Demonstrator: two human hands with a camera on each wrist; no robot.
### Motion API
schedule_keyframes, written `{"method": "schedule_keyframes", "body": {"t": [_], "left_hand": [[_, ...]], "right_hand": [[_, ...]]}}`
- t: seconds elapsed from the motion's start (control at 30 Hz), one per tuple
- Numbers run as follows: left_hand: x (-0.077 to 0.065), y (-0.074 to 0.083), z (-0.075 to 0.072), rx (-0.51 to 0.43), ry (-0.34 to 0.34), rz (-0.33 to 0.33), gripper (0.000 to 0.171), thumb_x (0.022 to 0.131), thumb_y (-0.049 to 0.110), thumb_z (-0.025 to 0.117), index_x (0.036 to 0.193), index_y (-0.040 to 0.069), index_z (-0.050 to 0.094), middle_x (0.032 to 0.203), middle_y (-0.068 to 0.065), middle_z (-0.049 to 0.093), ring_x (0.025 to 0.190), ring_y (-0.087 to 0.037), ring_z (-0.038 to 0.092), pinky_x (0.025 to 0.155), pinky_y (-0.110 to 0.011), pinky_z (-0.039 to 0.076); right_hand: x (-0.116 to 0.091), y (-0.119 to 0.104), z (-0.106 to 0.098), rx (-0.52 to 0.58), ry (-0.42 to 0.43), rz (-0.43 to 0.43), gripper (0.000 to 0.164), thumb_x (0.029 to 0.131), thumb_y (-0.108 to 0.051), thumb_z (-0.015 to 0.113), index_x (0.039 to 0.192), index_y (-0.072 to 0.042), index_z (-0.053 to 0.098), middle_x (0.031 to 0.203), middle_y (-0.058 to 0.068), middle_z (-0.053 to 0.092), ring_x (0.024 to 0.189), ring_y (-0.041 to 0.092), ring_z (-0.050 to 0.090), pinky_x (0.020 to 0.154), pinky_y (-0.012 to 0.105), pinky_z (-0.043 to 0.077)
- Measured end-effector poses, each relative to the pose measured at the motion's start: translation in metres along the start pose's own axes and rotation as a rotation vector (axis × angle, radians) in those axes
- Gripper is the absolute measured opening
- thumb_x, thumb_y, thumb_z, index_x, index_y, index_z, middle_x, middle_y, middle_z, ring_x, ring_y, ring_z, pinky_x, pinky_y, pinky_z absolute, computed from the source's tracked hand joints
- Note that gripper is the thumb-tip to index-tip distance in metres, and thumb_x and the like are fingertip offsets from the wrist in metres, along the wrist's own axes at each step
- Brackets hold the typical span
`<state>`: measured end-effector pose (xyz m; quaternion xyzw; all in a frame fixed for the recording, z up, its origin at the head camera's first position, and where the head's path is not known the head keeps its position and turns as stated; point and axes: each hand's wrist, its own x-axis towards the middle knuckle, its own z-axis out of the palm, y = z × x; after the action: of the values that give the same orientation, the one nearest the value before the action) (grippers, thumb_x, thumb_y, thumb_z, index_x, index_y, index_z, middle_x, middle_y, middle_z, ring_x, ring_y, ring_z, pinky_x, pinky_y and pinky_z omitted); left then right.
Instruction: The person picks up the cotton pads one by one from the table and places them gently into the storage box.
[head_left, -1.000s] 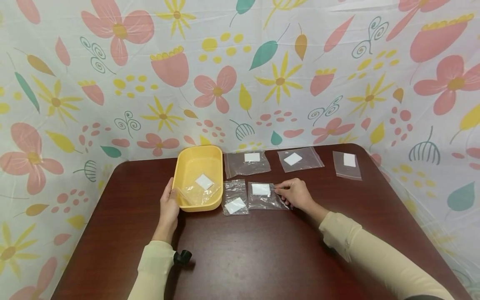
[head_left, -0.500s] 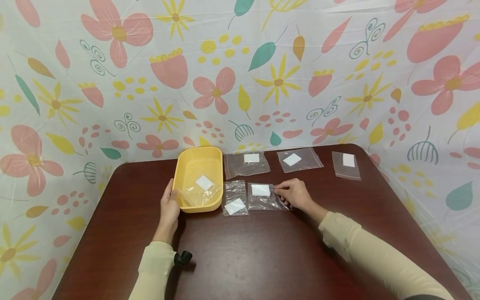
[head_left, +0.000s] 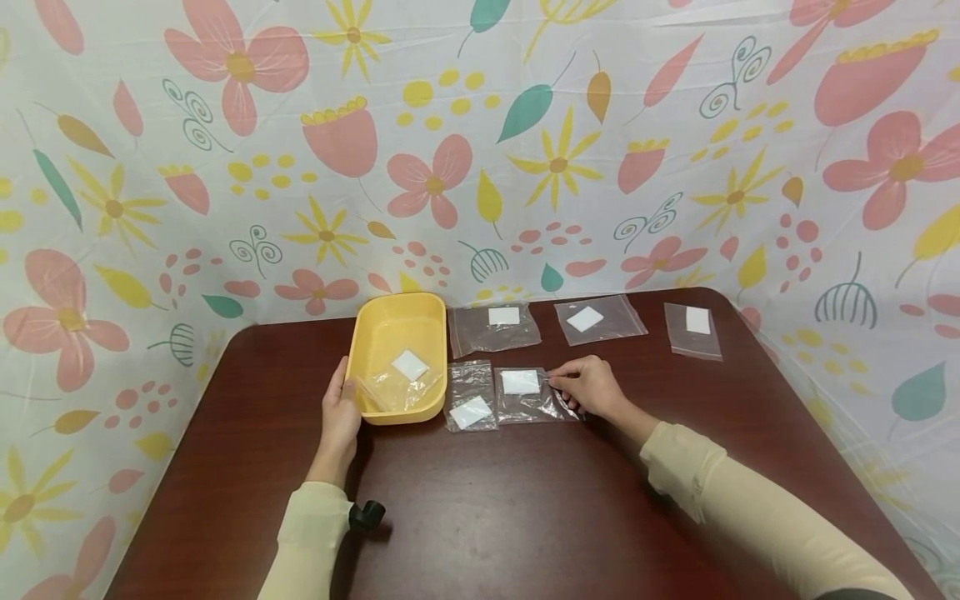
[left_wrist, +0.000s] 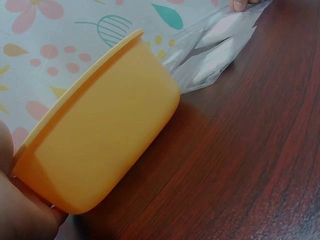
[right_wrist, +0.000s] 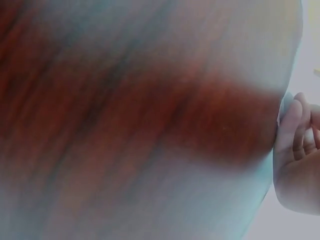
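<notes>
My left hand (head_left: 342, 417) grips the left rim of a yellow plastic tray (head_left: 360, 337), thumb on the rim. Inside the tray lies a clear plastic bag with a white square (head_left: 409, 365). With thumb and fingertips, my right hand (head_left: 592, 387) pinches the right edge of a clear zip bag (head_left: 528, 407) holding a white rectangle (head_left: 520, 382). Just left of that bag, beside the tray, is another clear bag (head_left: 470, 379) with a white piece at its lower end. The left wrist view shows the tray's side wall (left_wrist: 110, 120) close up, with the bags beyond it.
Along the back of the dark wooden table (head_left: 465, 517) lie three more clear zip bags: one by the tray (head_left: 487, 337), one in the middle (head_left: 611, 321) and one at right (head_left: 693, 343), each with a white piece. A flower-patterned cloth (head_left: 480, 167) hangs behind the table.
The zip bag in my right fingers has settled slightly, its white rectangle a little nearer the front. Both hands and the tray stay practically where they were.
</notes>
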<state>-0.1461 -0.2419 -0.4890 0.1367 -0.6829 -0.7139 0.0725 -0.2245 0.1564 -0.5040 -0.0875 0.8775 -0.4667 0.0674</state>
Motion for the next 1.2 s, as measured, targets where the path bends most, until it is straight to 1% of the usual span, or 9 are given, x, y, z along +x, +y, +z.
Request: {"method": "schedule_keyframes", "body": {"t": [0.27, 0.47, 0.7, 0.93, 1.07, 1.2], "left_hand": [[0.0, 0.0, 0.0, 0.004, -0.003, 0.001, 0.053, 0.112, 0.015, 0.027, 0.163, 0.015, 0.015, 0.166, -0.001, 0.016, 0.15, -0.019, 0.015, 0.121, -0.037, 0.018], [0.002, 0.0, -0.001, 0.007, -0.006, -0.008, 0.053, 0.112, 0.016, 0.027, 0.163, 0.017, 0.014, 0.166, 0.0, 0.015, 0.15, -0.017, 0.015, 0.121, -0.035, 0.018], [0.002, -0.001, 0.0, 0.021, -0.001, -0.016, 0.053, 0.112, 0.015, 0.026, 0.163, 0.017, 0.014, 0.166, -0.001, 0.015, 0.15, -0.019, 0.016, 0.12, -0.036, 0.018], [-0.001, 0.0, 0.001, 0.037, 0.014, -0.003, 0.053, 0.112, 0.015, 0.027, 0.163, 0.017, 0.015, 0.166, 0.0, 0.016, 0.15, -0.018, 0.016, 0.121, -0.036, 0.017], [-0.001, 0.001, 0.002, 0.042, 0.016, 0.004, 0.053, 0.112, 0.015, 0.026, 0.163, 0.016, 0.015, 0.166, 0.0, 0.016, 0.15, -0.017, 0.016, 0.121, -0.035, 0.017], [-0.002, 0.001, 0.002, 0.044, 0.015, 0.006, 0.053, 0.112, 0.014, 0.026, 0.163, 0.015, 0.015, 0.166, -0.001, 0.016, 0.15, -0.018, 0.016, 0.121, -0.036, 0.017]], "right_hand": [[0.0, -0.004, -0.005, 0.018, -0.004, -0.014, 0.009, 0.09, -0.013, 0.077, 0.096, -0.008, 0.082, 0.054, 0.006, 0.061, 0.04, 0.016, 0.057, 0.038, 0.035, 0.05], [-0.001, -0.011, -0.012, 0.039, -0.003, -0.023, 0.01, 0.091, -0.013, 0.076, 0.097, -0.008, 0.082, 0.055, 0.008, 0.062, 0.041, 0.018, 0.057, 0.039, 0.034, 0.052], [-0.003, -0.021, -0.02, 0.069, 0.009, -0.041, 0.01, 0.091, -0.009, 0.075, 0.098, -0.005, 0.081, 0.055, 0.008, 0.062, 0.041, 0.018, 0.058, 0.041, 0.035, 0.053], [-0.002, -0.028, -0.027, 0.098, 0.008, -0.06, 0.012, 0.091, -0.007, 0.075, 0.1, -0.001, 0.08, 0.055, 0.009, 0.06, 0.041, 0.016, 0.056, 0.041, 0.034, 0.053], [-0.001, -0.036, -0.033, 0.107, 0.011, -0.078, 0.013, 0.091, -0.006, 0.075, 0.101, 0.001, 0.08, 0.055, 0.009, 0.06, 0.041, 0.015, 0.055, 0.04, 0.033, 0.052], [0.0, -0.046, -0.039, 0.094, 0.006, -0.096, 0.012, 0.092, -0.007, 0.074, 0.1, -0.001, 0.08, 0.056, 0.009, 0.06, 0.042, 0.017, 0.055, 0.041, 0.032, 0.052]]}}
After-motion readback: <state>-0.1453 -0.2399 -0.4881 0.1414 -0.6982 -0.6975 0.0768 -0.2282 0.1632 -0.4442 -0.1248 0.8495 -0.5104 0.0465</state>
